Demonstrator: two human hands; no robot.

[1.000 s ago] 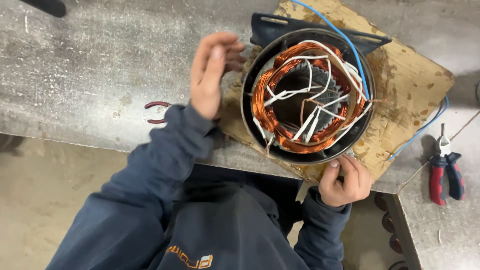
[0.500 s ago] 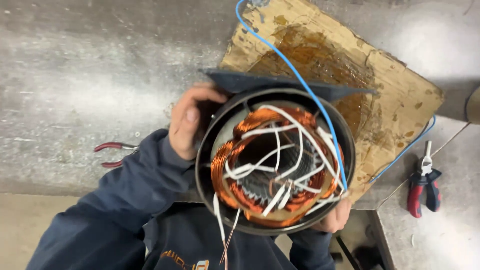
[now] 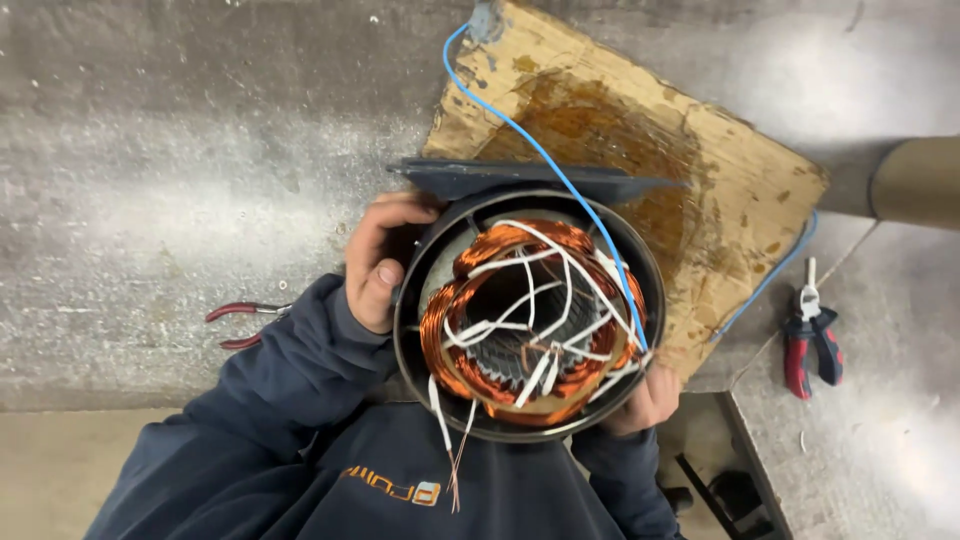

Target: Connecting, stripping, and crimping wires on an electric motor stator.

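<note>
A round dark motor stator housing (image 3: pixel 412 300) with copper windings (image 3: pixel 470 380) and several white leads is lifted toward me, its open end facing up. My left hand (image 3: pixel 375 262) grips its left rim. My right hand (image 3: pixel 648 400) holds its lower right edge from beneath, mostly hidden. A blue wire (image 3: pixel 540 150) runs from the stator across a stained wooden board (image 3: pixel 720 190) on the grey metal bench. Loose white and copper wire ends (image 3: pixel 450 450) hang over my dark sweatshirt.
Red-handled pliers (image 3: pixel 245 325) lie on the bench at left, partly behind my sleeve. A red and black hand tool (image 3: pixel 812 345) lies on the bench at right. A tan cylinder (image 3: pixel 915 180) juts in at the right edge. The bench front edge runs under my arms.
My left hand went from open beside the stator to gripping its rim. Both hands lifted the stator off the board and drew it toward my body.
</note>
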